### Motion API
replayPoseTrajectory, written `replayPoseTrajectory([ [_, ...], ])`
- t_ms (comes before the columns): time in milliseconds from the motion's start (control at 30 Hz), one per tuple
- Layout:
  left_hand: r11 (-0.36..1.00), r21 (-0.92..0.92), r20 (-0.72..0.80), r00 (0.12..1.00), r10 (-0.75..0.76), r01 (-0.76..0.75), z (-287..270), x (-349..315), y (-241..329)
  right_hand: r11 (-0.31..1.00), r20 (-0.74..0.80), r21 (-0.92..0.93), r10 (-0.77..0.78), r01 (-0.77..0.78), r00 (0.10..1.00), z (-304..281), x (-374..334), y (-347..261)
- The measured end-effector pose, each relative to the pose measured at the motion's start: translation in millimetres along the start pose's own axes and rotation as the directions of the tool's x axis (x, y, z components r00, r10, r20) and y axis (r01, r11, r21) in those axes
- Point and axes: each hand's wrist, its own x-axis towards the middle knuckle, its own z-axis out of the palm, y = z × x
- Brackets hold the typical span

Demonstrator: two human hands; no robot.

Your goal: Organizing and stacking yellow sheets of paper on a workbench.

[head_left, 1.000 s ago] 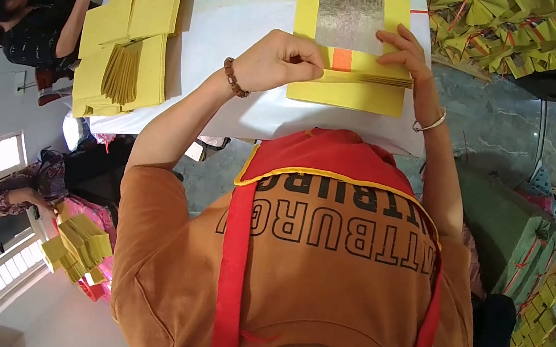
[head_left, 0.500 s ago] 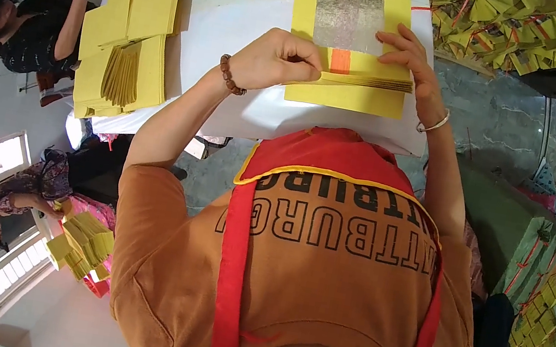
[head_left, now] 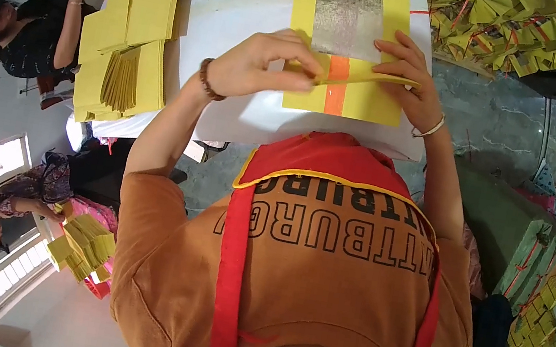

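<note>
A yellow paper sheet (head_left: 302, 30) with a silver-grey square (head_left: 347, 23) and an orange stripe lies before me at the table's front edge. Above its lower part, a narrow folded yellow paper strip (head_left: 374, 79) runs crosswise between my hands. My left hand (head_left: 264, 61) pinches the strip's left end between thumb and fingers. At the other end, my right hand (head_left: 414, 82) has the strip against its palm; its fingers reach over the sheet and its thumb is hidden.
Stacks of folded yellow paper (head_left: 155, 6) cover the left of the white table (head_left: 236, 27). Bundled yellow papers (head_left: 508, 28) lie at the far right. One person (head_left: 37, 30) works at the table's left side; another person (head_left: 32, 195) holds yellow papers farther back.
The layered folded strip now looks thinner and slightly curved. Orange stripe shows below it on the sheet, where plain yellow was before. My left hand has shifted slightly left and its fingers have loosened.
</note>
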Motion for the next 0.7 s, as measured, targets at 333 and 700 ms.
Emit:
replayPoseTrajectory([
  [333,0.573,0.815,-0.205,0.881,0.426,-0.088,15.1,-2.6,-34.5,0.995,-0.039,-0.095,0.02,-0.024,0.999,-1.4,10.8,-7.1],
  [700,0.677,0.709,-0.228,0.845,0.484,-0.197,39.8,-31.9,-5.8,0.99,0.125,-0.117,-0.059,0.073,0.99,-17.7,-10.5,-54.1],
])
